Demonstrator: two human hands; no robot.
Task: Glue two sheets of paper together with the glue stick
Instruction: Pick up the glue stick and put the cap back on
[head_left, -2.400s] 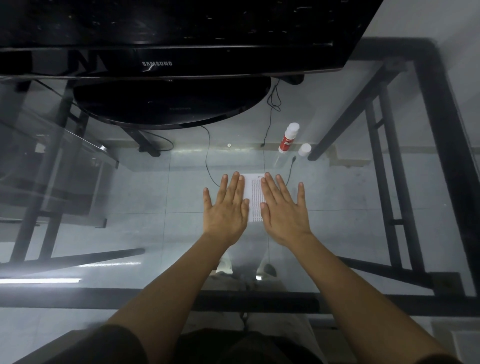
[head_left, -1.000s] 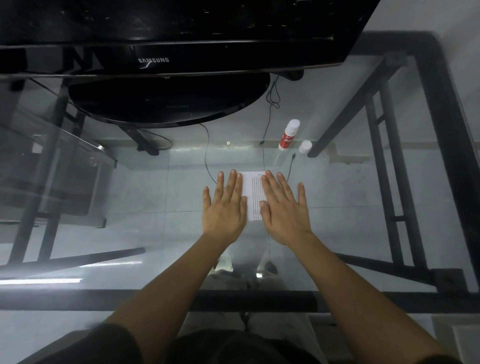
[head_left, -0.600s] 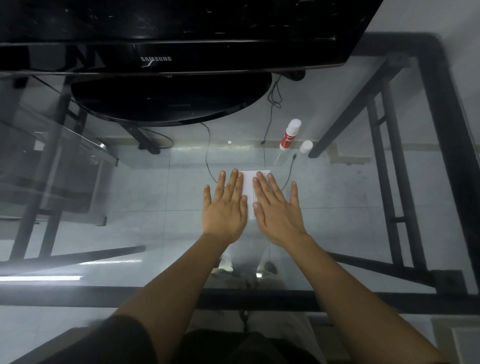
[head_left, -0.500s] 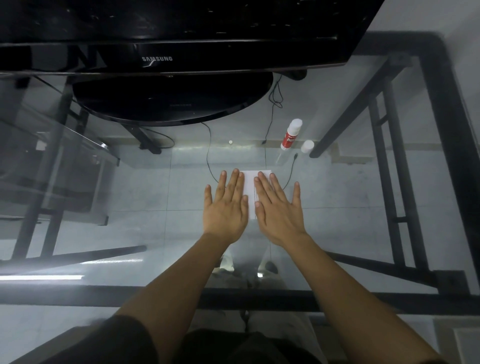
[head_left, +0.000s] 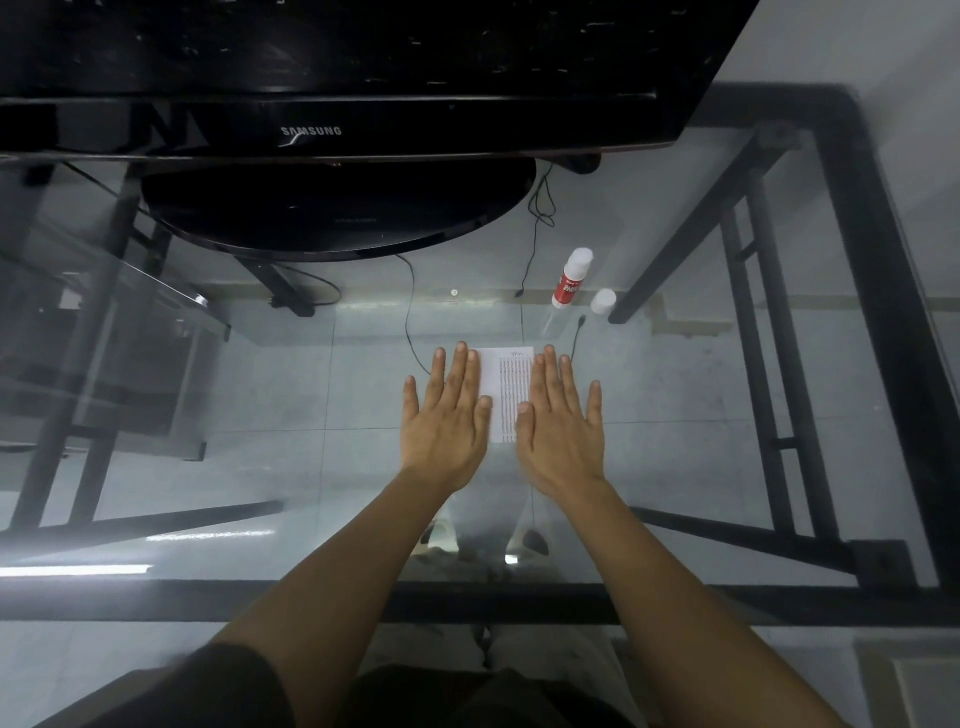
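Note:
A small white paper (head_left: 506, 387) with printed lines lies flat on the glass table (head_left: 260, 395). My left hand (head_left: 447, 415) rests palm down on its left edge, fingers spread. My right hand (head_left: 563, 421) lies flat on its right edge, fingers apart. Whether one sheet or two lie there cannot be told. The red-and-white glue stick (head_left: 571, 278) lies uncapped beyond the paper to the right, with its white cap (head_left: 603, 301) standing beside it.
A black Samsung monitor (head_left: 311, 130) on a round base (head_left: 337, 208) fills the back of the table. Thin black cables (head_left: 522, 291) run under the glass. The black metal frame (head_left: 883, 312) borders the right and front edges.
My right hand slid left across the paper towards my left hand, then back to the right, uncovering the printed middle again. My left hand stayed put.

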